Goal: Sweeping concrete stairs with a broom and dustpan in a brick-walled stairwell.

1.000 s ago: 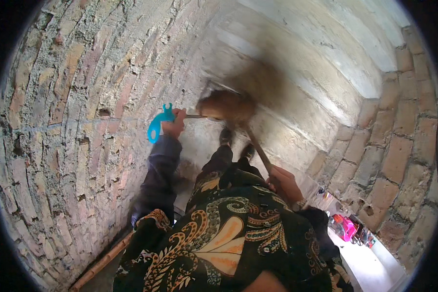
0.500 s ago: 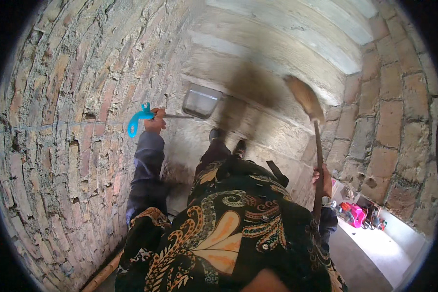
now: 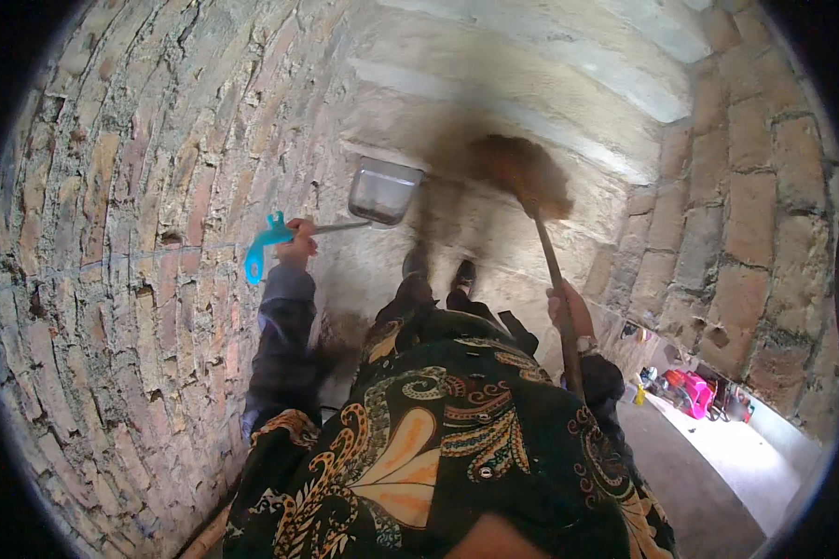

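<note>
My left hand (image 3: 297,244) is closed round the upper end of a long-handled dustpan, beside the turquoise grip (image 3: 257,256). From there a thin metal rod runs right to the pan (image 3: 385,186), a grey see-through tray resting on the step ahead of my feet. In my right hand (image 3: 570,313) is the wooden handle of a broom. Its brown bristle head (image 3: 524,170), smeared by motion, is over the steps ahead, to the right of the pan and apart from it. Whether the bristles touch the surface I cannot tell.
Pale plastered steps (image 3: 522,74) rise ahead of me. A rough brick wall (image 3: 130,233) runs close along my left, another brick wall (image 3: 750,214) on the right. Lower right, a pink object (image 3: 692,393) sits among clutter on a lower level. My dark shoes (image 3: 464,273) stand close together.
The broom head has swept left from beside the right wall toward the pan, my right hand moving left and up with it. The dustpan and my left hand stay almost in place.
</note>
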`<state>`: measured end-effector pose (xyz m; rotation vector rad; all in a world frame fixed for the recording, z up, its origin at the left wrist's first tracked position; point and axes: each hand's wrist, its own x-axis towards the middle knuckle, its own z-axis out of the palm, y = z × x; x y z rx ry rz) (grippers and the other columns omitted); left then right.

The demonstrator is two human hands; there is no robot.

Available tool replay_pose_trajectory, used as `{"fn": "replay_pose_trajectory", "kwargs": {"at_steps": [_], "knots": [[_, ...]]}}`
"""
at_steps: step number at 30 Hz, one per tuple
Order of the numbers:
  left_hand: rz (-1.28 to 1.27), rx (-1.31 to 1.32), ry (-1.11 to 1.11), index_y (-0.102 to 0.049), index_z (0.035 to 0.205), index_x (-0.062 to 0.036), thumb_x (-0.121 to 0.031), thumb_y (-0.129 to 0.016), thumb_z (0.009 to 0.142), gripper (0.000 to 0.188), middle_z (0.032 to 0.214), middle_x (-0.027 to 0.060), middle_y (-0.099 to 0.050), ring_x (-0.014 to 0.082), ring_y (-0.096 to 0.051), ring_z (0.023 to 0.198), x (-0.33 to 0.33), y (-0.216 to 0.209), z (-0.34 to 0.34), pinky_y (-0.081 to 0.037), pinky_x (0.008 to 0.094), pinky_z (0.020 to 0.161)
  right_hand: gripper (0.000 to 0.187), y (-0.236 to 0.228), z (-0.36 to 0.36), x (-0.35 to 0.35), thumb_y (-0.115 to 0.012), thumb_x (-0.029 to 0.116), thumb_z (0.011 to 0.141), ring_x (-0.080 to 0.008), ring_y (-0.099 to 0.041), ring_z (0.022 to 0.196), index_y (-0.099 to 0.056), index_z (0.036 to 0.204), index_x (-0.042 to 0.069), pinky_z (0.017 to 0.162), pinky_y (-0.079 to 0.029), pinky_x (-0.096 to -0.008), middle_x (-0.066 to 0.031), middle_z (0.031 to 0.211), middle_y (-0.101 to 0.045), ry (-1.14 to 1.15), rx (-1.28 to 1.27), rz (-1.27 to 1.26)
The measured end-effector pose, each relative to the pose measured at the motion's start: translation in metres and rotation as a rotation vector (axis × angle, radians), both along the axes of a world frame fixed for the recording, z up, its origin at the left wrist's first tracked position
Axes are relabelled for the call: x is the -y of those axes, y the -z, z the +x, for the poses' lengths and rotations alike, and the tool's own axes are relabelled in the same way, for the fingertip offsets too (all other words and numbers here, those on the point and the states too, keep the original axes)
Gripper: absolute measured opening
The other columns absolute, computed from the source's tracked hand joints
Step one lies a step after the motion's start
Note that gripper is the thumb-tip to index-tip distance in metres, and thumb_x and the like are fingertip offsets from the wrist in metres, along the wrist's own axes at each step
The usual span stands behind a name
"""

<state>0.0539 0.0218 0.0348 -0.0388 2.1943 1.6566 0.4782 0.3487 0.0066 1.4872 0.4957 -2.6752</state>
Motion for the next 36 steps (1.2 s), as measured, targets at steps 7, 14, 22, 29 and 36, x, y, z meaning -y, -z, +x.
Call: {"fn": "replay_pose_trajectory", "kwargs": {"at_steps": [7,14,22,29,36], "knots": [[0.029,0.009,0.001,-0.057,0.07,-0.0061,-0.024,-0.063,0.072,0.019,0.051,0.0007,-0.048,0.0088,-0.044,0.039,-0.007,-0.007,0.003,-0.035,0.023,0.035,0.025,-0.022,-0.092,0.034,-0.046,0.025,0.085,-0.0095,-0.047,0.05,-0.045,0.094,0.002,0.043,-0.042,-0.0198,-0.0161,0.08,-0.054,-0.092,0.025,0.175],[-0.03,0.047,-0.005,-0.056,0.068,-0.0082,-0.024,-0.06,0.075,0.018,0.049,-0.0031,-0.044,0.0059,-0.041,0.04,-0.017,-0.018,0.004,-0.032,0.0215,0.037,0.026,-0.036,-0.139,0.084,-0.046,0.024,0.085,-0.0101,-0.047,0.047,-0.048,0.098,0.002,0.041,-0.04,-0.0206,-0.0111,0.072,-0.055,-0.197,0.075,0.29],[-0.145,-0.145,0.113,-0.055,0.075,-0.0055,-0.026,-0.057,0.077,0.02,0.054,-0.0004,-0.048,0.008,-0.045,0.045,0.009,0.027,-0.014,-0.036,0.0215,0.038,0.033,-0.08,-0.149,0.123,-0.047,0.024,0.084,-0.0104,-0.047,0.046,-0.049,0.108,0.001,0.042,-0.039,-0.0211,-0.0091,0.066,-0.056,-0.383,0.097,0.324],[-0.187,-0.222,0.099,-0.057,0.077,-0.0034,-0.021,-0.056,0.078,0.018,0.067,0.0121,-0.056,0.0219,-0.052,0.059,0.003,0.002,0.0,-0.04,0.0324,0.057,0.028,-0.148,-0.164,0.119,-0.046,0.024,0.084,-0.0089,-0.047,0.048,-0.051,0.098,0.001,0.044,-0.038,-0.0203,-0.0078,0.065,-0.055,-0.423,0.004,0.582],[-0.322,-0.373,0.171,-0.058,0.075,-0.0042,-0.026,-0.056,0.077,0.022,0.066,0.0153,-0.056,0.0328,-0.055,0.064,0.004,-0.019,0.007,-0.041,0.0376,0.057,0.029,-0.078,-0.276,0.057,-0.048,0.029,0.084,-0.0076,-0.045,0.047,-0.052,0.081,0.0,0.043,-0.038,-0.0206,-0.0027,0.058,-0.05,-0.223,-0.098,0.494]]}}
